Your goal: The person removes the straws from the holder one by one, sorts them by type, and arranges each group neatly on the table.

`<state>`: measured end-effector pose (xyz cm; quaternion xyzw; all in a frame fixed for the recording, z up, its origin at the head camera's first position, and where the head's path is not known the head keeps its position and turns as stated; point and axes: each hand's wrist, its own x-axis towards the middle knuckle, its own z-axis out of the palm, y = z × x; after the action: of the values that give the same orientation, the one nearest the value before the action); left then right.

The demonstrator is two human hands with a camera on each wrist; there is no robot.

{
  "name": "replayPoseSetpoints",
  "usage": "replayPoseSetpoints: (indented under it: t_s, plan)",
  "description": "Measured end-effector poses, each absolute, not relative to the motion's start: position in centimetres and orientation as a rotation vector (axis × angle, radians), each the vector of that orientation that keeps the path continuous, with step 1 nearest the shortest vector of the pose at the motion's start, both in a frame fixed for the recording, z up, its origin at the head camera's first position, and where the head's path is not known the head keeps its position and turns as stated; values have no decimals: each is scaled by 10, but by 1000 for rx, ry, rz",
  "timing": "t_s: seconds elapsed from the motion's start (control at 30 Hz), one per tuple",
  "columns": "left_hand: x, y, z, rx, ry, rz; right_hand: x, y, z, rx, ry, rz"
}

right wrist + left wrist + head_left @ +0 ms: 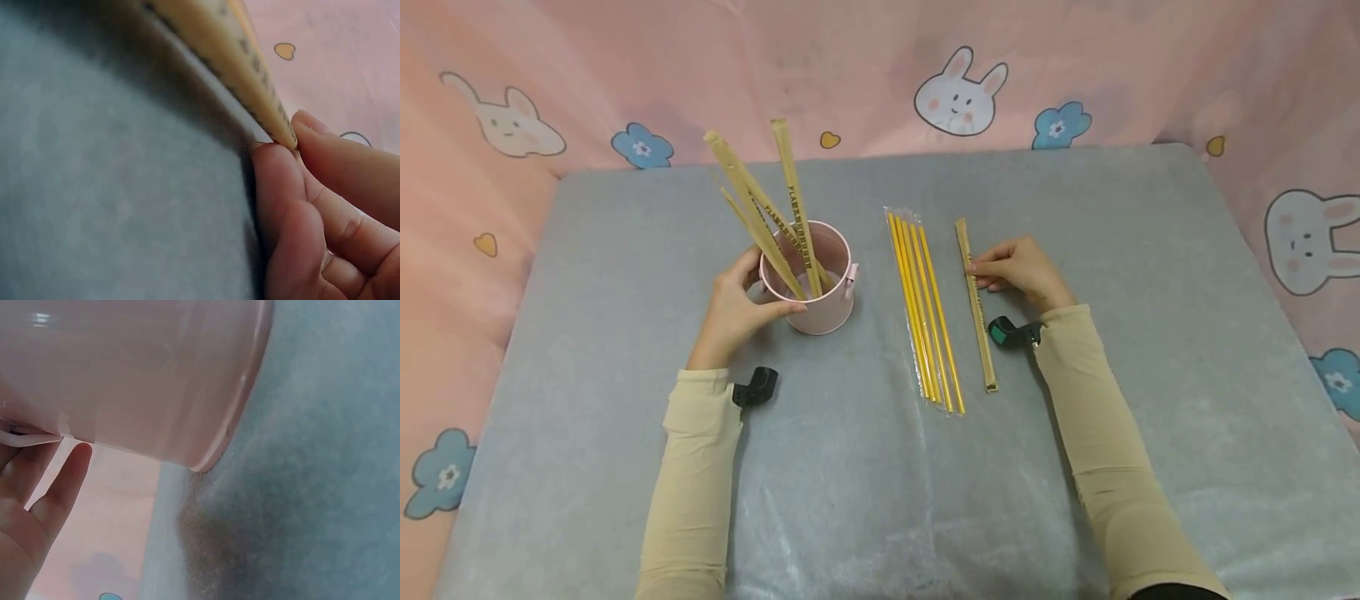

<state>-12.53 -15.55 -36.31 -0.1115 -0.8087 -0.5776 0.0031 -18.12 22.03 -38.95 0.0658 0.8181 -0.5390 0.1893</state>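
Grey cloth-covered table [850,500], pale sheen across the near half. Pink printed backdrop [865,75] wraps the rear and sides: rabbit faces, blue flowers, small yellow hearts.

Head view: left hand [733,304] holds the pink pail [831,312], thumb at the near rim, fingers round the side. Pail stands upright, left of centre, with paper-wrapped straws [789,183] leaning in it. Yellow straws [920,308] in clear film lie to its right. Just beside them, one single wrapped straw [981,333], pinched by the right hand [1015,271], thumb against fingers. Sleeves [696,483] are beige, a black camera [756,387] on each wrist.

Left wrist view adds the pail's glossy wall, its base edge and part of the handle [31,439]; pail contents hidden there. Right wrist view gives the pinch close up, plus dark print on the wrapper; can't tell if that straw touches the cloth.
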Motion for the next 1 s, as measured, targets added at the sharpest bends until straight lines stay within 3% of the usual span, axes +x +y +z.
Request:
replayPoseSetpoints:
  t_s: [1.0]
  plan:
    - [-126, -156, -365, -365, -2532, -1807, -177, 220, -387, 153, 2357, -1459]
